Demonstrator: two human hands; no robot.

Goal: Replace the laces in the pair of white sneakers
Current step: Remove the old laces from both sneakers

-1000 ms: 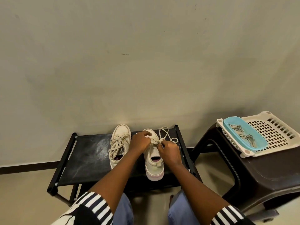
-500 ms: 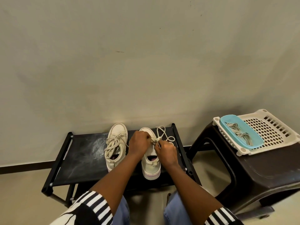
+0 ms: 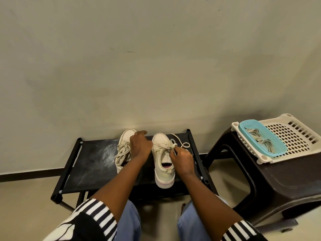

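black sleeves (image 3: pixel 81 226) ending near elbow in black-white striped cuffs (image 3: pixel 102 217); light blue trousers (image 3: pixel 129 223); forearms (image 3: pixel 119 185) bare.

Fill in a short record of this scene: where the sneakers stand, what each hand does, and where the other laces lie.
Surface: black rack, both sneakers on it
Left sneaker: laces loose on top
Right sneaker: under the right hand
Right hand: pinches lace of this sneaker
Left hand: between the sneakers, grip unclear
Other laces: in blue tray on white basket
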